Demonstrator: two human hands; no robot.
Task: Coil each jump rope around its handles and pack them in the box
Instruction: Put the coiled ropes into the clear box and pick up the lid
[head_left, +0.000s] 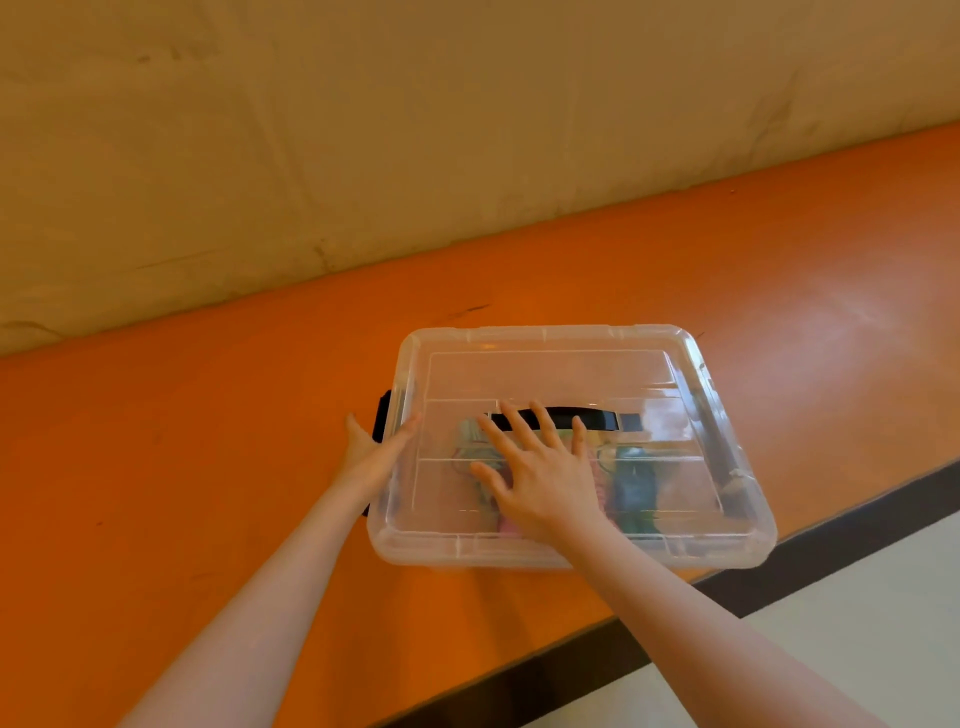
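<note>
Orange counter (208, 441) against tan wall (363, 130). Lay on it: clear box (727, 530), lid (550, 374) on, coiled jump ropes (634, 483) dimly visible inside. Pressed flat on lid: right hand (540, 478), fingers spread straight. Rested against box's left side near black latch (383, 421): left hand (371, 457), fingers straight, together.
</note>
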